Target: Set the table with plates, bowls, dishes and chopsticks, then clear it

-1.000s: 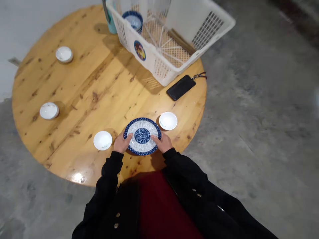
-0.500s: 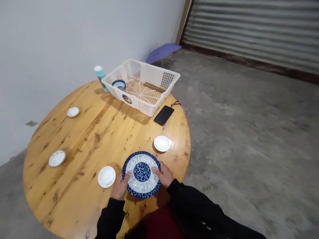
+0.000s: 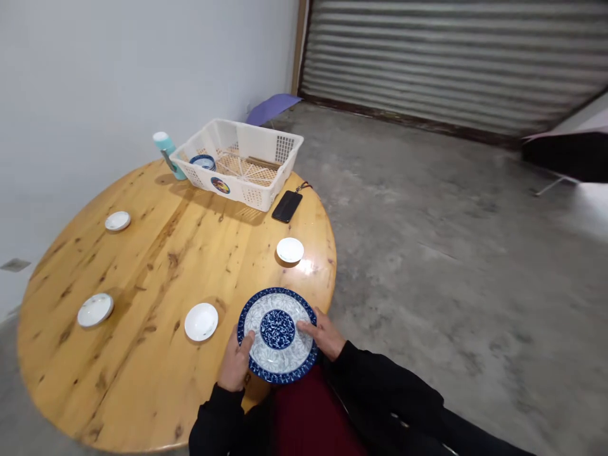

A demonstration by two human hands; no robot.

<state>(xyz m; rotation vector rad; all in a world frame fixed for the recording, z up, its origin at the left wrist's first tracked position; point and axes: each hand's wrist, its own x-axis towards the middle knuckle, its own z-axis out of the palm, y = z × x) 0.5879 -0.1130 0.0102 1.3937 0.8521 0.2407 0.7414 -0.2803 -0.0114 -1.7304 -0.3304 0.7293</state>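
The left hand [image 3: 234,364] at eight o'clock and right hand [image 3: 325,333] at three grip the plate [image 3: 278,329], thumbs on top, presumably to balance its width.

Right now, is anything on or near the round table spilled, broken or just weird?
Nothing looks spilled or broken. The oddest thing is the purple umbrella, which looks open, though it's indoors, beyond the white plastic basket. The blue-and-white plate, held by the left hand and right hand, shows no damage.
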